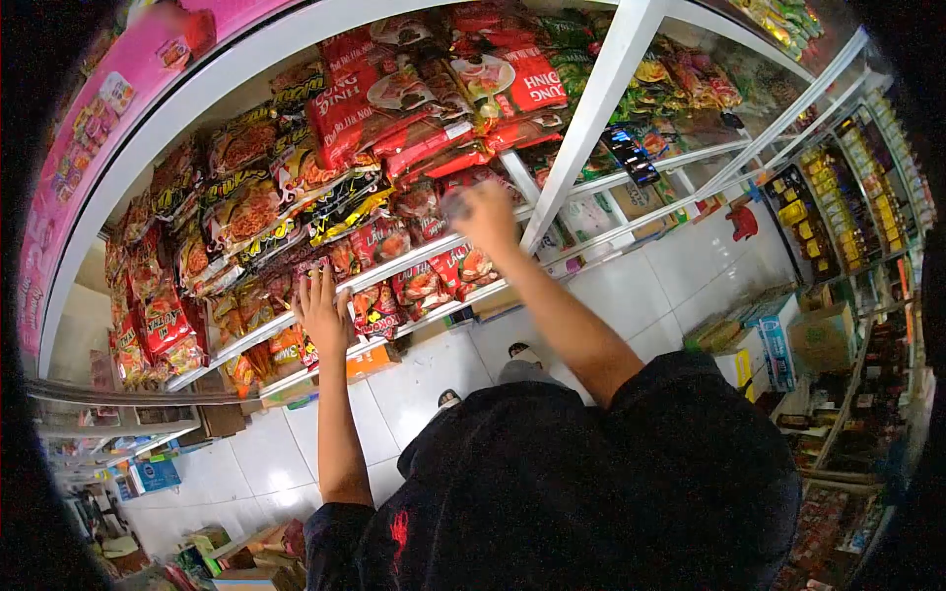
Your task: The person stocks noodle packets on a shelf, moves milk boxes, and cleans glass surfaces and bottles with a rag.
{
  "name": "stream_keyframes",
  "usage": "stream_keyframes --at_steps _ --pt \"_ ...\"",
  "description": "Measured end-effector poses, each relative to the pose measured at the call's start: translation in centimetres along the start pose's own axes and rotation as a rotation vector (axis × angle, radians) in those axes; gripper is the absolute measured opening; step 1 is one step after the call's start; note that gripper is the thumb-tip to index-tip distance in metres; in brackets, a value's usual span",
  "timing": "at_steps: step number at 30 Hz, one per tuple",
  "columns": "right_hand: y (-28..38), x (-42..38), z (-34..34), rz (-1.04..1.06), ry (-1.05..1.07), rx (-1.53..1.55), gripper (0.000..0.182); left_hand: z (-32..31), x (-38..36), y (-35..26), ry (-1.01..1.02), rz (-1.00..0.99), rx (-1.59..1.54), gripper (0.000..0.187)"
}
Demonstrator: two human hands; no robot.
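My left hand (321, 313) lies with its fingers spread on the white frame rail (266, 333) of a display case, beside red noodle packets. Over the rail farther right, my right hand (487, 223) is smeared by motion. Its fingers look curled around a small dark grey thing (455, 208) that I cannot make out. Red hotpot noodle packets (382, 241) lie just below and left of it. Behind them are black-and-red noodle packs (242, 212) and a stack of large red noodle bags (379, 94).
A white upright post (591, 123) divides the case just right of my right hand. Beyond it a phone-like dark device (631, 155) lies near green packets. Shelves of jars (803, 217) and cardboard boxes (823, 337) stand at the right. White floor tiles (419, 379) show below.
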State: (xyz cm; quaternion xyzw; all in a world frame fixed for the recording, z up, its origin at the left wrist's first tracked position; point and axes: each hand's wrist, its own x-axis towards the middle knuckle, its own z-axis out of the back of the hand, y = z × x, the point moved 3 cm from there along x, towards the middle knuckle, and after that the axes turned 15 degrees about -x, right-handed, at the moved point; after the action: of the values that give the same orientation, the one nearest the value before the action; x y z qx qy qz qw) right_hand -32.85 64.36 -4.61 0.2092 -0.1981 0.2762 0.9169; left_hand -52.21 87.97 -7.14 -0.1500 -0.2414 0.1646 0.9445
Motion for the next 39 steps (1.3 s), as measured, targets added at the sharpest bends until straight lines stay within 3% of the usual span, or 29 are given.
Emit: stream_keyframes --at_steps 3,5,7,8,11,14,15,16,18,20,22,24,25,26,27,29,31,33,34,36,37,39 --pt "-0.7 -0.1 1.3 -0.163 -0.181 -0.186 0.035 -0.1 -0.1 0.1 -0.023 -0.016 -0.019 0.048" --pt "5.3 -0.5 0.5 -0.08 -0.013 -0.036 0.033 0.3 -0.2 0.1 -0.018 -0.011 -0.027 0.048" --pt "11.9 -2.1 -1.3 0.127 -0.063 0.032 0.037 0.3 -0.1 -0.2 -0.016 -0.005 -0.039 0.048" --pt "14.0 -2.7 -1.7 0.172 0.019 0.058 0.039 0.3 -0.1 -0.3 -0.012 -0.015 -0.052 0.047" --pt "10.3 -1.6 -0.5 0.162 0.129 0.132 0.036 0.6 -0.1 -0.1 -0.016 -0.03 -0.043 0.048" --pt "-0.5 0.2 1.8 -0.109 0.023 0.123 0.036 0.2 0.0 0.3 -0.034 -0.027 -0.025 0.05" --pt "-2.1 0.3 2.8 -0.214 -0.102 -0.089 0.038 0.4 0.1 0.0 -0.033 -0.022 -0.04 0.05" --pt "-1.8 0.4 2.2 -0.208 -0.099 -0.087 0.038 0.7 0.0 -0.3 -0.026 -0.019 -0.054 0.05" --pt "1.3 0.5 0.4 -0.099 0.037 -0.205 0.038 1.1 0.1 -1.5 -0.026 0.006 -0.151 0.051" --pt "8.5 -0.8 0.5 -0.068 0.104 0.039 0.035 1.2 0.8 -3.7 -0.029 0.026 -0.246 0.053" --pt "12.3 -1.9 -1.6 0.084 0.175 0.167 0.033 0.8 2.0 -7.4 -0.052 -0.225 -0.721 0.057" --pt "10.1 -0.8 -3.8 0.033 0.396 0.495 0.033 -0.2 3.6 -9.2 -0.06 -0.201 -0.776 0.058" --pt "8.5 -0.7 -4.4 -0.068 0.534 1.22 0.042 -0.9 4.3 -9.9 0.004 -0.229 -0.775 0.057" --pt "7.3 -1.1 0.8 -0.23 0.576 1.241 0.054 -1.4 4.8 -10.9 0.016 -0.226 -0.578 0.05" --pt "4.6 -1.8 0.7 -0.291 0.696 1.247 0.057 -2.1 5.1 -11.8 0.004 -0.251 -0.453 0.045" --pt "0.4 -3.8 2.8 -0.18 0.768 1.081 0.055 -2.1 5.0 -12.2 -0.063 -0.311 -0.309 0.03" --pt "-3.4 -5.7 6.1 0.036 0.797 0.839 0.045 -0.9 4.8 -8.1 -0.102 -0.31 -0.36 0.027" --pt "-10.8 -8.2 6.3 -0.213 1.02 0.818 0.034 2.6 3.9 -2.5 -0.164 -0.055 -0.257 0.025" --pt "-11.1 -7.5 10.5 -0.321 0.959 0.829 0.03 4.4 2.8 0.6 -0.296 -0.051 -0.217 0.026" --pt "-18.3 -7.0 13.7 -0.491 0.542 0.723 0.023 5.3 1.3 5.4 -0.437 0.323 -0.002 0.026" --pt "-23.1 -6.5 13.8 -0.504 0.387 0.736 0.017 5.1 1.7 4.1 -0.444 0.335 0.006 0.026" --pt "-31.7 -4.6 14.4 -0.456 -0.02 0.222 0.015 3.5 3.5 -1.0 -0.343 0.275 -0.057 0.028"
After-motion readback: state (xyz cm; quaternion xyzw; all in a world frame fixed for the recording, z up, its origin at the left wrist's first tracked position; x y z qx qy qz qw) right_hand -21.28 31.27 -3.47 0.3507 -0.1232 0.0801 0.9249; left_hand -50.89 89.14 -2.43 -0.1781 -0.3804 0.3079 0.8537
